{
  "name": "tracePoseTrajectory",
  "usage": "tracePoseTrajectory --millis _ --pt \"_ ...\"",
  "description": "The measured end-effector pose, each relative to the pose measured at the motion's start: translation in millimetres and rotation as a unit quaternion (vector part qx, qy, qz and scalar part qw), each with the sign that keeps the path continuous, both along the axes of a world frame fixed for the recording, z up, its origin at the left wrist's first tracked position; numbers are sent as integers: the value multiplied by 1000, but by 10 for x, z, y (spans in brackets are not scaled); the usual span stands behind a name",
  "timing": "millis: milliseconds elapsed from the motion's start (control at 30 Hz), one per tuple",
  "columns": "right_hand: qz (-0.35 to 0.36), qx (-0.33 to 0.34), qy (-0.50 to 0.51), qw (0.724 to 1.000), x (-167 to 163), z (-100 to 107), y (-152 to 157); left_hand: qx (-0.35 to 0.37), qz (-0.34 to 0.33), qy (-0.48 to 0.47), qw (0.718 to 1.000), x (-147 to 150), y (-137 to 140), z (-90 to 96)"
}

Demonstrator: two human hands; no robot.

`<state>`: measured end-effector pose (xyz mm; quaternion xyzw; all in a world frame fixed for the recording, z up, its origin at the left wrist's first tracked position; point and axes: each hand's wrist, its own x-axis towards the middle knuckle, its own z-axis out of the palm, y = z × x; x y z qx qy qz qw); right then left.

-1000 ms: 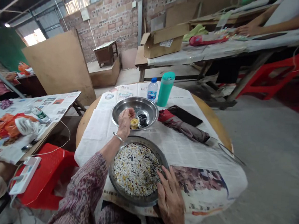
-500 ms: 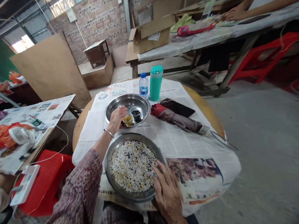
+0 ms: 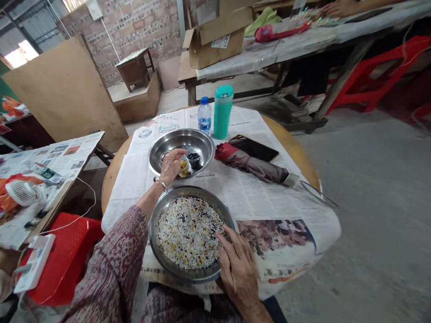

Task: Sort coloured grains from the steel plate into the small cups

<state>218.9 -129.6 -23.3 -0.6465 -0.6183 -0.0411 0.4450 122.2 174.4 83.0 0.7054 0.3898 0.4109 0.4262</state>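
Observation:
My left hand (image 3: 171, 166), with a bracelet at the wrist, is over the far steel basin (image 3: 157, 146). Its fingers are bent and drawn together, pointing right; whatever they may hold is hidden. Below its fingers is a small cup of yellow grains (image 3: 184, 168), and beside that a clear cup of black beans (image 3: 194, 160). My right hand (image 3: 239, 264) rests at the right rim of the near steel basin (image 3: 156, 255), fingers spread, tips at the edge of the mixed grains (image 3: 190, 232). These are white, yellow and dark pieces in a layer.
Newspaper (image 3: 271, 203) covers the round table. Behind the basins stand a water bottle (image 3: 204, 116) and a teal tumbler (image 3: 223, 112). A folded umbrella (image 3: 253, 166) and a dark flat case (image 3: 257, 148) lie right. A red stool (image 3: 69, 260) bears a power strip (image 3: 35, 263).
My left hand has shifted slightly over the far basin, and its fingers now bend toward the black-bean cup. My right hand stays at the near basin's rim. The view has tilted a little.

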Motion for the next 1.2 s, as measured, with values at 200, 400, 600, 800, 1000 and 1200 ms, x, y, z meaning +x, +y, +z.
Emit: tracePoseTrajectory --millis 200,400,600,800,1000,1200 --pt "-4 -12 2 1000 1 48 -9 82 18 72 994 86 -23 9" --pt "-3 -18 9 1000 -1 86 -18 118 72 51 989 111 -30 12" --pt "-5 -22 8 1000 2 89 -23 169 99 9 981 7 -335 56" --pt "-4 -18 8 1000 0 78 -15 159 3 108 981 -200 -967 -72" --pt "-6 -12 7 1000 -1 59 -19 188 -134 323 918 -306 -1217 -284" --pt "-6 -20 20 1000 1 57 -22 196 -156 401 881 -365 -1311 -299"
